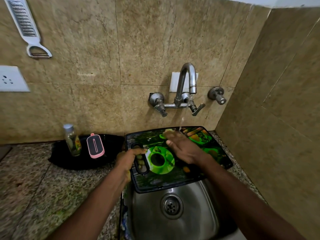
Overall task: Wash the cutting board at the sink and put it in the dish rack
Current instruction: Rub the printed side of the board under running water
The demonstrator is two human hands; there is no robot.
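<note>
A black-rimmed cutting board with a green cup print is held flat over the back half of the steel sink. My left hand grips the board by its oval handle slot at the left edge. My right hand lies flat on the board's top, fingers spread, fingertips near the far edge. A thin stream of water falls from the wall tap onto the board's far edge, just by my right fingertips. No dish rack shows in view.
A black tray on the granite counter left of the sink carries a small glass bottle and a pink-edged scrubber. A grater hangs on the tiled wall, above a socket. The side wall stands close on the right.
</note>
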